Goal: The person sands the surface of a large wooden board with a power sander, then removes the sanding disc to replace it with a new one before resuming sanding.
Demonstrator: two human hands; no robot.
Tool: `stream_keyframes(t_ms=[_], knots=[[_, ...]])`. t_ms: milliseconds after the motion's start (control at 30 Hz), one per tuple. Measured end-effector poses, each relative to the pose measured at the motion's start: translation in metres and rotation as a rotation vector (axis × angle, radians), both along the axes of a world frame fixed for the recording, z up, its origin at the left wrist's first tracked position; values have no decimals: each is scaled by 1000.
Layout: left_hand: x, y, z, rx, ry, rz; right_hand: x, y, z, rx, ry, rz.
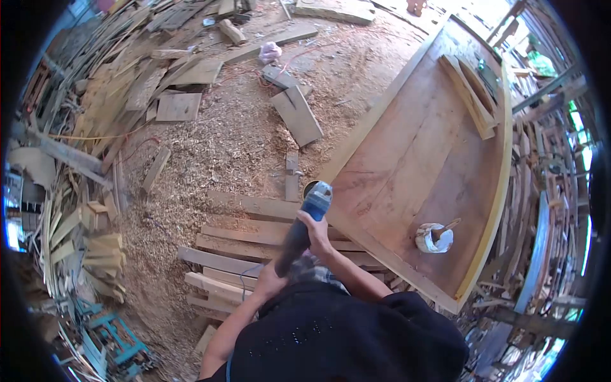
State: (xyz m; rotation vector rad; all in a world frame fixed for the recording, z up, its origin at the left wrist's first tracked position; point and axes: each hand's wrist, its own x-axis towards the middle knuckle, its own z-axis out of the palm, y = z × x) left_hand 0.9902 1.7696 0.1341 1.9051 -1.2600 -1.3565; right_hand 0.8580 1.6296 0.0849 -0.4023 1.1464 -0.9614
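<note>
A blue and dark angle grinder [316,204] is gripped in both of my hands. My right hand [317,234] wraps around its body near the head, and my left hand [270,281] closes on the rear end, close to my waist. The grinder's disc end is right at the near left corner of a large wooden panel [407,165] with a raised pale rim; the head partly hides that corner. A white paint-smeared pot [433,239] with a brush in it stands on the panel, to the right of my right hand.
Beside the panel's far right rim lie curved wood pieces [468,95]. Several planks [235,232] lie left of my hands. Wood shavings [210,149] cover the floor, with board offcuts [298,116] ahead. Stacked timber [102,254] lines the left, near a turquoise metal frame [108,340].
</note>
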Motion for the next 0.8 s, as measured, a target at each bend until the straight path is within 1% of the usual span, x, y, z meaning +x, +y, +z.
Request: stream_keyframes(t_ms=[33,167,200,267,367,433,467,500,533,567,600,667,700,767,800], knots=[[11,-4,-4,52,2,-48,8,0,7,5,29,-41],[44,-39,-22,90,23,-141,31,-27,-5,-27,74,-144],[48,-57,-25,80,22,-154,33,-40,12,-23,107,-154],[52,-91,-28,78,35,-192,34,-65,-6,-69,90,-212],[64,-141,-22,84,88,-293,35,-102,3,-48,76,-241],[71,-157,-21,109,275,-250,38,-114,8,-23,94,-245],[76,-161,-24,104,280,-251,45,-118,3,-16,78,-265],[82,-167,-29,175,333,-237,55,-115,0,-22,79,-270],[87,-175,-26,247,386,-224,66,-103,-5,-45,268,-317],[90,-182,-23,178,302,-254,74,-90,-9,-69,460,-368],[93,-190,-25,170,308,-272,79,-78,-5,-52,309,-193],[91,-195,-30,-116,444,-247,100,-69,8,216,-68,-305],[89,-200,-30,-113,454,-266,106,-73,14,214,-62,-327],[90,-215,-25,-127,369,-366,117,-87,19,64,112,-420],[90,-222,-26,-136,323,-423,115,-89,15,59,106,-449]])
